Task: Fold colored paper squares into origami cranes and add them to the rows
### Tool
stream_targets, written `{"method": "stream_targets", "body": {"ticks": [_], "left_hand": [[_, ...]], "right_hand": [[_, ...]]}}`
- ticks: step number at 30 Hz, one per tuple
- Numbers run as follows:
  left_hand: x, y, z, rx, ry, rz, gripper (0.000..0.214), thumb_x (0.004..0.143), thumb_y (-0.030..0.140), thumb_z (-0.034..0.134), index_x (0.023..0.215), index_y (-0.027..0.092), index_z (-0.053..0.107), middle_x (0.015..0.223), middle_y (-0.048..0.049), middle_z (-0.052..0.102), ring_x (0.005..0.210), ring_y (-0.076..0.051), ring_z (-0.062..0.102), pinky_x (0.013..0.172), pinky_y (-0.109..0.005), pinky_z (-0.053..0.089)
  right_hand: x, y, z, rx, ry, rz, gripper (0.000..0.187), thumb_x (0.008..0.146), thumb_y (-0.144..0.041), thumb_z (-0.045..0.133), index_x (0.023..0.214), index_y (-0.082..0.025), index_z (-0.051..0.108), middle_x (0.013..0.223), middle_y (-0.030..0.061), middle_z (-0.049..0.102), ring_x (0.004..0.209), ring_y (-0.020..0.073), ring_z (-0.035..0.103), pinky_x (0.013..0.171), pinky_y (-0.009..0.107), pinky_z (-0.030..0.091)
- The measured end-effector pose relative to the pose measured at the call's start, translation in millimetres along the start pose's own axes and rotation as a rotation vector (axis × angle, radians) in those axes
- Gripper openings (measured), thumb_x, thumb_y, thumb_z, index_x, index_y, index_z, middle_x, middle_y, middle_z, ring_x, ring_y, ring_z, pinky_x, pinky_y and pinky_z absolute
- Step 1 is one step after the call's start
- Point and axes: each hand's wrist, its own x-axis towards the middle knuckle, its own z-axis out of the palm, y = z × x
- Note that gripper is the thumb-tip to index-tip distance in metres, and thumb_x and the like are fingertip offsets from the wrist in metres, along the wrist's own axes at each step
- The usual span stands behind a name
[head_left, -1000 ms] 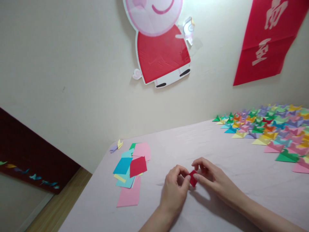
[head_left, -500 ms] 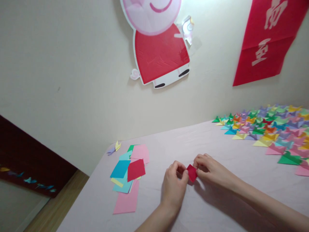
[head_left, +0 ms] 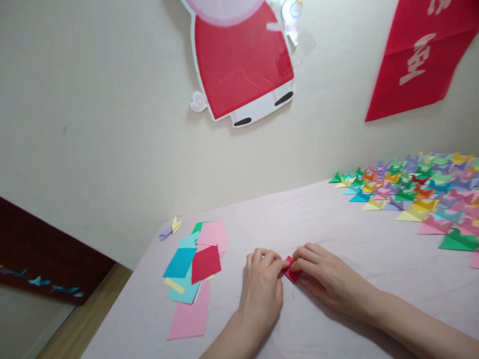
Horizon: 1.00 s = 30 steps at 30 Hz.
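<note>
A small folded piece of red paper (head_left: 290,273) lies at the tabletop between my two hands. My left hand (head_left: 263,279) comes from the left and grips the paper's left edge with its fingertips. From the right, my right hand (head_left: 322,271) has its fingers closed on the upper right part of the paper and covers some of it. To the left lie loose sheets, among them a red sheet (head_left: 206,264), a blue sheet (head_left: 180,263) and pink sheets (head_left: 189,319).
Rows of folded paper cranes (head_left: 415,207) in many colours fill the table's right side. A yellow and a purple folded piece (head_left: 170,229) sit at the far left corner. Behind the table (head_left: 134,319) rises a wall with a pig cutout (head_left: 245,60) and a red banner (head_left: 422,60).
My hands have come down with the red paper, from holding it up to pressing it at the tabletop. My right fingers now cover more of it. The camera view has shifted slightly.
</note>
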Motion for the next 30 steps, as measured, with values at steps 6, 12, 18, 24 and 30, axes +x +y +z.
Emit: {"method": "stream_targets", "body": {"ticks": [6,12,18,24,30], "left_hand": [[2,5,-6.8,0.076,-0.036,0.046,0.036,0.08,0.002,0.05,0.102,0.027,0.063,0.102,-0.0022,0.063,0.099,-0.025,0.047,0.086,-0.043,0.036],[5,7,-6.4,0.105,-0.032,0.052,0.02,0.086,0.011,0.055,0.096,0.024,0.065,0.099,-0.0023,0.064,0.099,-0.024,0.049,0.087,-0.042,0.036],[16,11,-8.0,0.192,-0.046,0.082,0.013,0.09,0.016,0.056,0.087,0.023,0.067,0.091,-0.0019,0.065,0.096,-0.024,0.051,0.087,-0.043,0.036],[18,10,-0.1,0.279,-0.031,0.089,0.013,0.086,0.008,0.058,0.086,0.019,0.064,0.092,-0.0028,0.064,0.094,-0.023,0.052,0.086,-0.042,0.038],[18,3,7.8,0.244,0.018,0.088,0.016,0.085,0.007,0.06,0.09,0.021,0.063,0.092,-0.0017,0.064,0.093,-0.023,0.051,0.085,-0.042,0.038]], "right_hand": [[3,6,10,-0.164,0.085,-0.041,0.012,0.09,-0.009,0.059,0.084,-0.019,0.062,0.081,0.0027,0.065,0.075,0.0199,0.052,0.069,0.032,0.039],[1,3,8,-0.154,0.123,0.026,0.015,0.086,-0.006,0.061,0.079,-0.019,0.059,0.079,0.0026,0.063,0.075,0.0194,0.053,0.068,0.03,0.039],[1,3,6,-0.125,0.148,0.064,0.017,0.084,-0.006,0.056,0.077,-0.021,0.058,0.08,0.0025,0.063,0.075,0.0193,0.054,0.065,0.029,0.04],[1,5,4,-0.08,0.085,0.143,0.018,0.084,-0.003,0.053,0.08,-0.02,0.059,0.085,0.0048,0.063,0.081,0.0214,0.054,0.07,0.032,0.043],[1,10,3,-0.011,0.094,0.23,0.02,0.082,-0.003,0.052,0.083,-0.02,0.061,0.087,0.005,0.063,0.085,0.0226,0.054,0.075,0.035,0.044]]}}
